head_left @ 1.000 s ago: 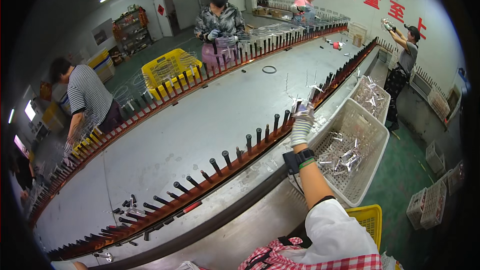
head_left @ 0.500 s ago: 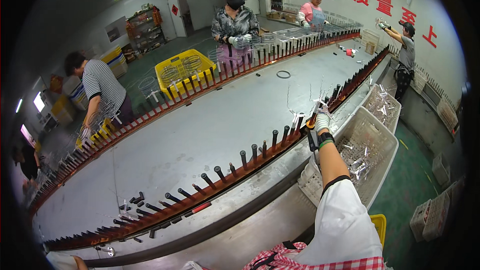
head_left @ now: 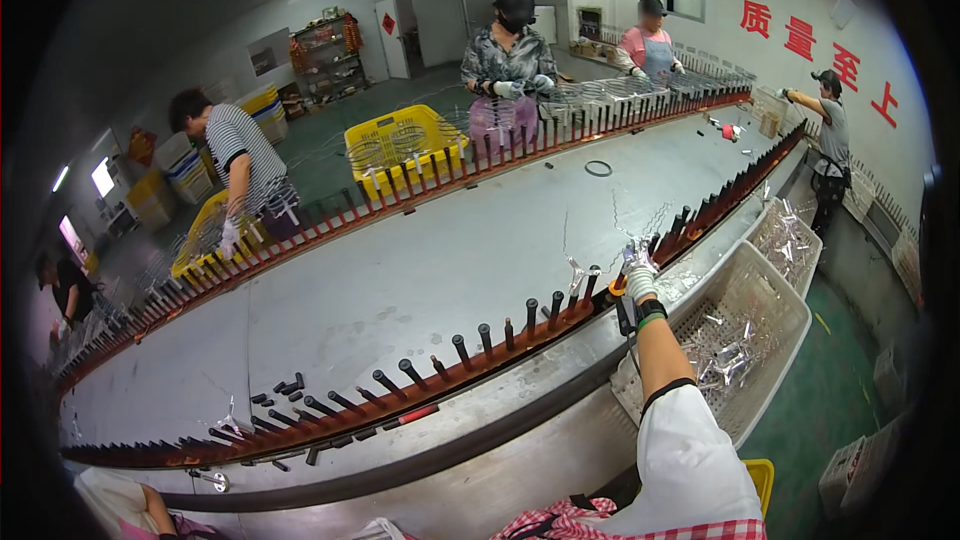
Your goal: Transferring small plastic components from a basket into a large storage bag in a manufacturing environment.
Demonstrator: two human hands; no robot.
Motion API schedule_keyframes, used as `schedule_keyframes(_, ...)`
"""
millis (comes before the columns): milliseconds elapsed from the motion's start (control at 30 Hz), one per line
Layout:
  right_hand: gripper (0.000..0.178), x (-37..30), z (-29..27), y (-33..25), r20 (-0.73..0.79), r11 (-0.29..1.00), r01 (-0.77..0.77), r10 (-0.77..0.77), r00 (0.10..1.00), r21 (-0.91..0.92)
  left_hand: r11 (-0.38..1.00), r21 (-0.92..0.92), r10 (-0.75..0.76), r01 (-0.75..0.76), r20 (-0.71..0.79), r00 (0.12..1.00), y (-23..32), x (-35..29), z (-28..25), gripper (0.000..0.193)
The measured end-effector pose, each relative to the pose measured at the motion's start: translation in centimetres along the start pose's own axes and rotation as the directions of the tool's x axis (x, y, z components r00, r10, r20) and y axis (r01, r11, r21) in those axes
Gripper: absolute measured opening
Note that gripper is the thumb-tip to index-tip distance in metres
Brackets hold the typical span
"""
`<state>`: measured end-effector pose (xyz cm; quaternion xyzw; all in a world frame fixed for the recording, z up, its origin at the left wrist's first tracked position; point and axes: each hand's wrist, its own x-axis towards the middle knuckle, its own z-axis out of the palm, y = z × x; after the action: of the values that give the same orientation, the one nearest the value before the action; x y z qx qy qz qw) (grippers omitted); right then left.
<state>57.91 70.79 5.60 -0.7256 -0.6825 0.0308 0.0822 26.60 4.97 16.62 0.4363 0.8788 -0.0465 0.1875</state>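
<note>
My right hand [head_left: 640, 285], in a pale striped glove, reaches to the line of upright black-tipped posts [head_left: 531, 315] on the near side. Its fingers are closed around a shiny metal piece with wavy wires [head_left: 638, 252], partly hidden by the hand. Beside the wrist is a dark piece with an orange ring [head_left: 617, 288]; whether I touch it cannot be made out. Another silver wire piece [head_left: 577, 275] sits on the posts just left of the hand. My left hand does not show.
A pale plastic crate [head_left: 740, 340] of metal pieces stands under my right forearm, with a second crate [head_left: 785, 240] beyond. Loose black sleeves [head_left: 280, 390] and a dark ring [head_left: 598, 168] lie on the metal table [head_left: 400, 270]. Co-workers stand across by a yellow crate [head_left: 405, 150].
The view has shifted, so most of the scene sits farther right. My right hand stays at the posts with the metal piece. The far-right co-worker no longer holds up a wire piece in view.
</note>
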Motion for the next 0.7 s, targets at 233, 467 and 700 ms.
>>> schedule_keyframes(233, 0.047, -3.0, 3.2, 0.9, -0.364, 0.975, 0.207, -0.166, 0.917, 0.077, 0.99, -0.137, -0.035, 0.039, 0.034, 0.999, -2.5, -0.1, -0.5, 0.037)
schedule_keyframes(467, 0.056, -8.6, 3.3, -5.7, -0.136, 0.917, 0.279, -0.327, 0.935, -0.285, 0.993, -0.076, -0.111, 0.093, -0.287, 0.952, -8.9, -4.2, 4.8, 0.027)
schedule_keyframes(700, 0.047, -8.3, -4.5, -5.8, -0.842, 0.982, 0.156, -0.17, 0.513, -0.103, 0.938, -0.188, -0.262, 0.292, 0.168, 0.95, -9.7, -6.2, 3.2, 0.056)
